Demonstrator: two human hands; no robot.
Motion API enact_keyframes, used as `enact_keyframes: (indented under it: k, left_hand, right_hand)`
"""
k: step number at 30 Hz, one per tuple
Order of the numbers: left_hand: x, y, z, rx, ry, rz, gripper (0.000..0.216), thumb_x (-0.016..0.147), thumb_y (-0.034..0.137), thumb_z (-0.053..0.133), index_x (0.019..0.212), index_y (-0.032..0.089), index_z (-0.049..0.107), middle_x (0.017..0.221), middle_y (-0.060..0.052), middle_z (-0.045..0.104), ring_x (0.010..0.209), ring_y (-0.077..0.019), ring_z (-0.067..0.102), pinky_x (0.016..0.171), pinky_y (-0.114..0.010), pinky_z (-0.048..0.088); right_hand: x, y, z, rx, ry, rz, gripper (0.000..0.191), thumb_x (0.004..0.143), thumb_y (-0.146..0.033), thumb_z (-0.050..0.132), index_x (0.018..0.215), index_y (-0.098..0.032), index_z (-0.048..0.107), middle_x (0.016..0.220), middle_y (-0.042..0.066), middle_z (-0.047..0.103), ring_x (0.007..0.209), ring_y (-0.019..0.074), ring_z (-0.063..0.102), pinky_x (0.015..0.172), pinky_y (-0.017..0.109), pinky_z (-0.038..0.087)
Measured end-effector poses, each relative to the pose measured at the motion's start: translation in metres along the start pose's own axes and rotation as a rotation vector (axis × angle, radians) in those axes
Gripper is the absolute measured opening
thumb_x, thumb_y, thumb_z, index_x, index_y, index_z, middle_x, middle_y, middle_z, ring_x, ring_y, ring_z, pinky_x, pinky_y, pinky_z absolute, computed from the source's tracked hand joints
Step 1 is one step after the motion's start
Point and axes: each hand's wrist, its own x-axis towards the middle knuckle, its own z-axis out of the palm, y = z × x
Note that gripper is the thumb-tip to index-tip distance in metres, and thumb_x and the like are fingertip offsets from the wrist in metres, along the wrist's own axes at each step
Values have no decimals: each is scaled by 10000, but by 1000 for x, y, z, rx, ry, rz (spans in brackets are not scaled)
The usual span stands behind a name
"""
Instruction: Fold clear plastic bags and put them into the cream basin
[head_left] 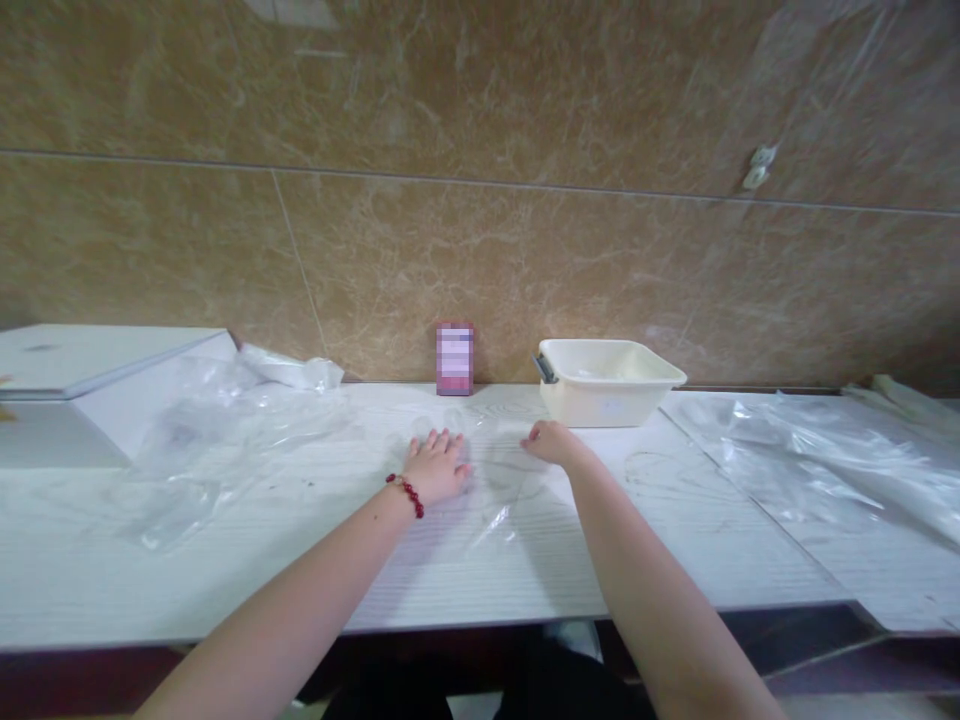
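A clear plastic bag (491,515) lies flat on the white wood-grain table (300,570) in front of me. My left hand (437,468), with a red bead bracelet (407,494) at its wrist, rests palm down on the bag's left side, fingers spread. At the right side of the bag, my right hand (547,442) is closed in a pinch, apparently on the film's edge; its fingertips are partly hidden. Just behind that hand stands a cream plastic bin (607,400) with a grey handle clip (545,368).
A pink-and-white box (455,360), its front blurred, leans against the brown marble wall (420,260). To the left are a large white box (150,390) and crumpled clear plastic (247,425). More clear plastic bags (817,450) spread across the right side.
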Motion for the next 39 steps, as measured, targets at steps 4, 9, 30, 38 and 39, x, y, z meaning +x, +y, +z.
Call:
enact_keyframes:
  k: [4, 9, 30, 38, 39]
  left_hand:
    - [12, -7, 11, -13, 24, 10, 627, 739, 581, 244, 1264, 238, 266, 1348, -121, 199, 1223, -303, 144, 908, -566, 86]
    - [12, -15, 17, -35, 61, 6, 664, 711, 630, 238, 1272, 276, 233, 1353, -107, 193, 1225, -316, 118, 900, -578, 61]
    - [6, 21, 9, -911, 168, 108, 349, 789, 284, 361, 1111, 178, 445, 731, -16, 584, 583, -105, 527, 541, -232, 431]
    - [12, 25, 11, -1400, -23, -11, 249, 788, 320, 387, 891, 146, 531, 742, -29, 592, 624, -106, 560, 576, -235, 452]
    - [12, 25, 10, -1403, -20, -22, 239, 777, 327, 405, 854, 144, 536, 719, -23, 588, 607, -103, 555, 567, -233, 448]
  right_hand:
    - [-6, -6, -2, -44, -89, -30, 260, 636, -339, 537, 768, -141, 642, 773, 107, 642, 717, 196, 587, 581, 238, 405]
    - [-10, -13, -8, -28, -174, -68, 189, 672, -243, 487, 630, -148, 644, 663, 77, 641, 620, 157, 580, 513, 207, 373]
    - [-29, -50, -18, 194, -26, -151, 148, 654, -319, 522, 677, -188, 586, 661, 9, 603, 575, 103, 517, 490, 191, 328]
    - [-33, -58, -13, 297, -139, -222, 138, 644, -298, 532, 705, -184, 581, 639, -1, 606, 534, 90, 514, 476, 186, 334]
    - [-33, -58, -13, 317, -168, -229, 165, 645, -315, 533, 737, -186, 581, 654, 1, 611, 538, 93, 518, 481, 189, 341]
